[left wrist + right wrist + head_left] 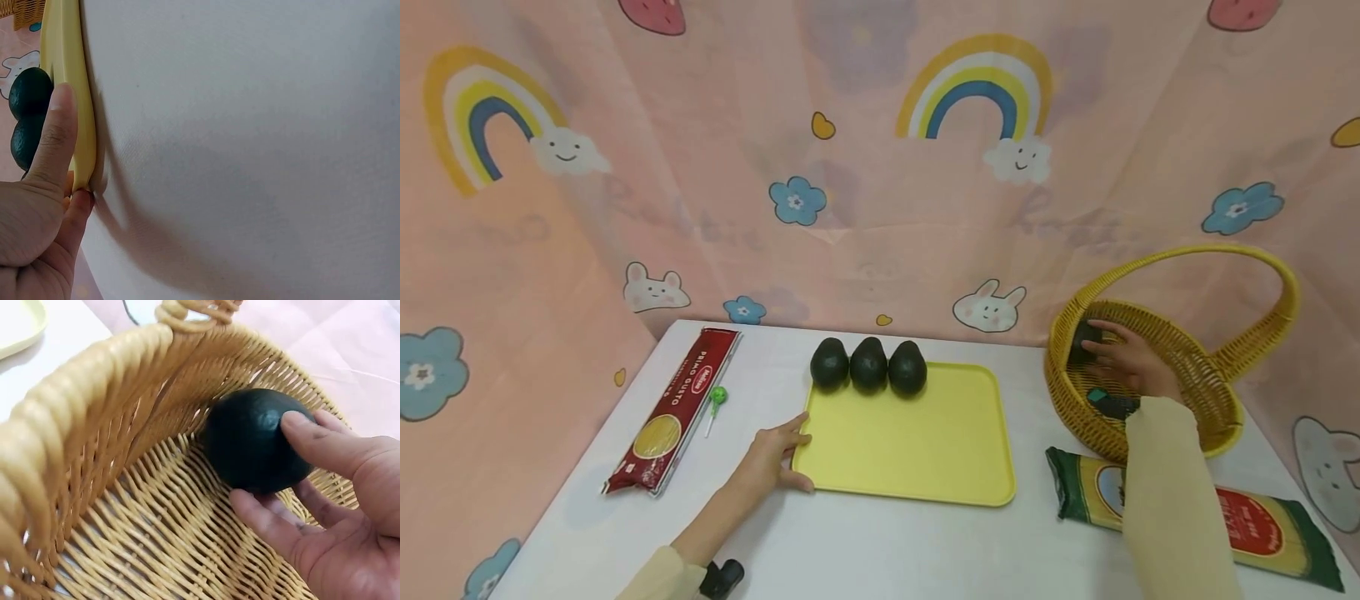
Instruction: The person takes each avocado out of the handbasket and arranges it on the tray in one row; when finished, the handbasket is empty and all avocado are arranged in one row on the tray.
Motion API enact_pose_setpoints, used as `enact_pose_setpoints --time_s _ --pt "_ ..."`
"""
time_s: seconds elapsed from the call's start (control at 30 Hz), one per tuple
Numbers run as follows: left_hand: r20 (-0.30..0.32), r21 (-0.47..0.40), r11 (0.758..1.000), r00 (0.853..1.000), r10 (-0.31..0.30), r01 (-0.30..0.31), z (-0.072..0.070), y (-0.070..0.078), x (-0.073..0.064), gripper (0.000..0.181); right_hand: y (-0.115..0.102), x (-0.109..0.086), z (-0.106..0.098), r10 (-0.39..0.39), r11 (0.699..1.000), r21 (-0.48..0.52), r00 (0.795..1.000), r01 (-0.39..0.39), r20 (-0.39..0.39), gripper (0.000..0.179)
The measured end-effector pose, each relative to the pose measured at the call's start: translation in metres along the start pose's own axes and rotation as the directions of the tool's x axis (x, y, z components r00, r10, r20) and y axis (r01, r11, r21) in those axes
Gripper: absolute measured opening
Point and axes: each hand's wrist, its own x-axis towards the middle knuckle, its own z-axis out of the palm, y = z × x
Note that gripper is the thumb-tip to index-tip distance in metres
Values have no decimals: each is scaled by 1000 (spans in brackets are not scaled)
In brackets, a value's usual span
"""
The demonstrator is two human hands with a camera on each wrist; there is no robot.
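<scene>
Inside the yellow wicker basket [1217, 417], my right hand [1131, 362] grips a dark green avocado [256, 440], thumb on one side and fingers beneath it. The avocado is against the woven wall in the right wrist view. My left hand [775, 454] holds the front left corner of a yellow tray [910, 442], with the thumb and fingers around its rim. Three avocados [868, 365] stand in a row at the tray's back left, side by side. In the left wrist view, part of that row of avocados [30, 94] shows behind the thumb.
A red pasta packet [673, 408] lies at the left, with a green lollipop [718, 396] beside it. A green and yellow packet [1277, 533] lies in front of the basket, partly under my right sleeve [1172, 500]. A pink patterned cloth [865, 250] hangs behind the white table [910, 550].
</scene>
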Motion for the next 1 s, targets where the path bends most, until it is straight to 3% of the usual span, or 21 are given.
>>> enact_pose_setpoints --time_s 0.2,0.5,0.73,1.0 --pt "3 -4 1000 1000 -11 11 2 2 0 71 -3 -3 1 -5 999 -47 999 6 32 73" --pt "-5 -22 1000 1000 14 -14 3 0 0 71 -2 -9 -1 30 996 -86 999 -28 19 78" --pt "6 -25 1000 1000 -3 3 2 0 1 71 -1 -15 -4 31 998 -50 997 -28 65 79" --pt "6 -11 1000 1000 -17 17 0 1 -1 72 2 -20 -8 4 988 -157 999 2 42 79"
